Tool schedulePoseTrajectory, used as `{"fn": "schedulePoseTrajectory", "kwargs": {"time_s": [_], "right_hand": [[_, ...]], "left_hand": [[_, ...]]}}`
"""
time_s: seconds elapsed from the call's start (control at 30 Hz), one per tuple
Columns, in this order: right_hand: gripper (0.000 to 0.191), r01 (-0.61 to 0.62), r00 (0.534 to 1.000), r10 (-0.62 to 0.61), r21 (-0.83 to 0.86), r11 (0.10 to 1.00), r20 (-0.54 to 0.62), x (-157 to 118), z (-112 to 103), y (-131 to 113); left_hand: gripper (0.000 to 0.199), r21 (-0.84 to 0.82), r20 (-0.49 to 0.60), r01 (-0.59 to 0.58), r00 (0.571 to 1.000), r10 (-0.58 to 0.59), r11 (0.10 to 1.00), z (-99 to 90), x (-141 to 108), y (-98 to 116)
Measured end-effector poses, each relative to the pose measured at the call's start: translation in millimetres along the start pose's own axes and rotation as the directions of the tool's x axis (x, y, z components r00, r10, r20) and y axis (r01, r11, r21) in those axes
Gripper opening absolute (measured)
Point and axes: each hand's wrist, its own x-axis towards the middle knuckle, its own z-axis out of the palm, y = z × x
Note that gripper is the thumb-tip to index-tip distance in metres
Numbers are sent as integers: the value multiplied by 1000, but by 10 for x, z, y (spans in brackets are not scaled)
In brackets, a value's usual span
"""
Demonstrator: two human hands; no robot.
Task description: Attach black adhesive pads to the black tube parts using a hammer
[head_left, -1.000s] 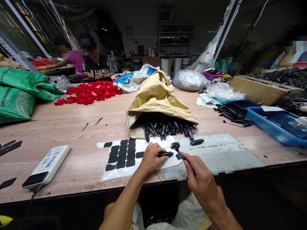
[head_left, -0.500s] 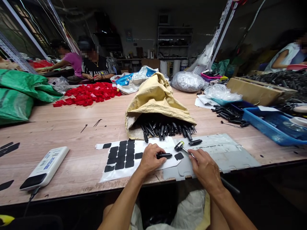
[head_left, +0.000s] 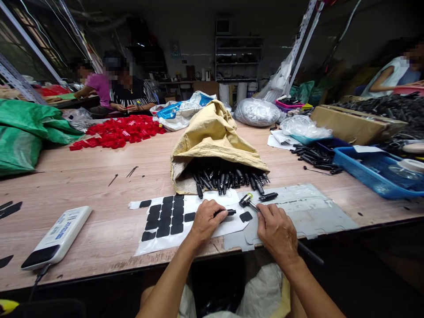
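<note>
i see left hand [head_left: 206,219] fingers closed round a black tube part [head_left: 229,212], tip toward 3 o'clock over white sheet [head_left: 229,199]. right hand [head_left: 277,230] fingers wrap a hammer [head_left: 245,201], head at the tip's 1 o'clock. risk: a swing straying toward 9 could catch left fingers; loose pinch could let the part roll.

Room to pass: mostly bare tabletop [head_left: 77,179] left of centre; yellow sack [head_left: 215,137] blocks the middle, left hand [head_left: 206,217], right hand [head_left: 278,227] and hammer [head_left: 245,200] the lower centre, blue tray [head_left: 364,174] the right edge
</note>
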Motion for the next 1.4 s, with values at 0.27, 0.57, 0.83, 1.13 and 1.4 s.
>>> {"fn": "schedulePoseTrajectory", "kwargs": {"time_s": [0.27, 0.57, 0.83, 1.13, 1.4], "right_hand": [[24, 6, 1000, -6, -32, 999, -5, 10, -15, -31], [23, 3, 1000, -3, -31, 1000, -9, 10, -23, -36], [24, -5, 1000, 5, -37, 999, 4, 14, -33, -39], [24, 0, 1000, -1, -18, 1000, -17, 13, -17, -35], [22, -8, 1000, 8, -29, 1000, 2, 21, -19, -43]], "left_hand": [[47, 48, -16, -12, 1000, 13, 999, 17, 11, -6], [50, 32, -22, -3, 1000, 4, 999, 17, 5, -2], [52, 26, -19, -3, 1000, 3, 1000, 14, 4, 13], [52, 17, -25, -9, 1000, 9, 1000, 25, -6, -14], [37, 67, -4, -44, 999, 44, 997, 4, -8, 53]]}}
